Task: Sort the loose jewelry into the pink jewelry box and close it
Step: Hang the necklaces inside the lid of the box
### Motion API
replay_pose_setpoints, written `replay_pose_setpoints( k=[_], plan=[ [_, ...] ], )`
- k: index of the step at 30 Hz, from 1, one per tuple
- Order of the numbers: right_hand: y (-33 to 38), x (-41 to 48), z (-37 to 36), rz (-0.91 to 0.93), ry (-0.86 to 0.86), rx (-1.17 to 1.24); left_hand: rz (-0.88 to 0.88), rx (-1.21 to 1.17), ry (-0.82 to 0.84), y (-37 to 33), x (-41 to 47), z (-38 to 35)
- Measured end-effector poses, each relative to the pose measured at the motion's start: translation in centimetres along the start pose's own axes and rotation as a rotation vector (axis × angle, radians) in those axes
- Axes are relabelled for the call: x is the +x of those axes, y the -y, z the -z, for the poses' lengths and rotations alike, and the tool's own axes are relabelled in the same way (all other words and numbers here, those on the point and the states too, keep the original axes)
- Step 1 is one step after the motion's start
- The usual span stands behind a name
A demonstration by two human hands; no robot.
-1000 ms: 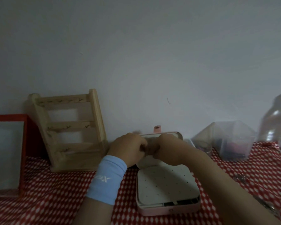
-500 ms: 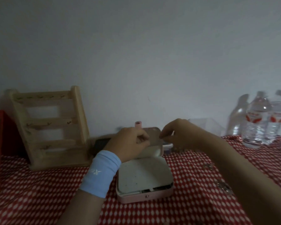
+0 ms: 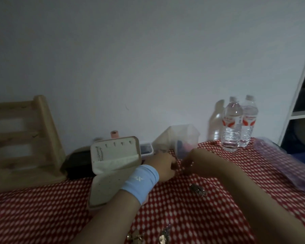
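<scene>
The pink jewelry box (image 3: pixel 111 182) lies open left of centre on the red checked cloth. Its lid (image 3: pixel 116 152) stands upright with a thin chain (image 3: pixel 99 154) hanging from the left hooks. My left hand (image 3: pixel 163 166), wearing a light blue wristband, is just right of the box, low over the cloth with its fingers curled. My right hand (image 3: pixel 192 162) meets it fingertip to fingertip. Whether either holds something is hidden in the dim blur. Loose jewelry (image 3: pixel 197 190) lies near my right forearm, and more pieces (image 3: pixel 136 237) lie at the bottom edge.
A wooden jewelry rack (image 3: pixel 25 138) leans on the wall at the left, with a black object (image 3: pixel 79 162) beside it. Behind my hands stands a clear plastic container (image 3: pixel 183 138). Two water bottles (image 3: pixel 232 124) and a purple bag (image 3: pixel 289 164) are at the right.
Both hands have left the box lid and moved right, down onto the cloth beside the box. The lid now stands uncovered with a chain hanging in it.
</scene>
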State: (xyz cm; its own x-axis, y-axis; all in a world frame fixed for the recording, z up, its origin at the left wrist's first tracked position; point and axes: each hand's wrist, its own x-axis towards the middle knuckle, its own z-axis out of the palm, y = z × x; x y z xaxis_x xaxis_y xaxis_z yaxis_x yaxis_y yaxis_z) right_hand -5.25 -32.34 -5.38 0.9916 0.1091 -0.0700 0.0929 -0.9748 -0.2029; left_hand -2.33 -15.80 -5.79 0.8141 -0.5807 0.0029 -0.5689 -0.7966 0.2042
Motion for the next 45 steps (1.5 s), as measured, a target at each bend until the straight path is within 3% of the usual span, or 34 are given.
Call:
replay_pose_setpoints(
  k=[8,16,29,34,37,45],
  plan=[
    [-1.4,1.0,-2.0,-0.03,-0.068,0.082,0.08,-0.056,0.029,-0.9,1.7,-1.5],
    [-1.7,0.4,0.4,0.061,-0.182,0.433,0.1,-0.564,-0.116,0.7,1.8,-0.7],
    [1.3,0.4,2.0,0.093,-0.031,0.581,0.17,-1.22,-0.091,3.9,-2.1,4.3],
    [2.3,1.1,1.3,0.059,-0.006,0.579,0.128,-1.17,-0.129,5.3,-3.9,5.1],
    [3.4,1.2,1.5,0.073,-0.005,0.438,0.084,-1.123,-0.156,5.9,-4.7,5.7],
    [6.6,1.2,2.4,0.31,-0.044,0.533,-0.011,-1.117,-0.212,5.4,-5.3,6.7]
  ],
)
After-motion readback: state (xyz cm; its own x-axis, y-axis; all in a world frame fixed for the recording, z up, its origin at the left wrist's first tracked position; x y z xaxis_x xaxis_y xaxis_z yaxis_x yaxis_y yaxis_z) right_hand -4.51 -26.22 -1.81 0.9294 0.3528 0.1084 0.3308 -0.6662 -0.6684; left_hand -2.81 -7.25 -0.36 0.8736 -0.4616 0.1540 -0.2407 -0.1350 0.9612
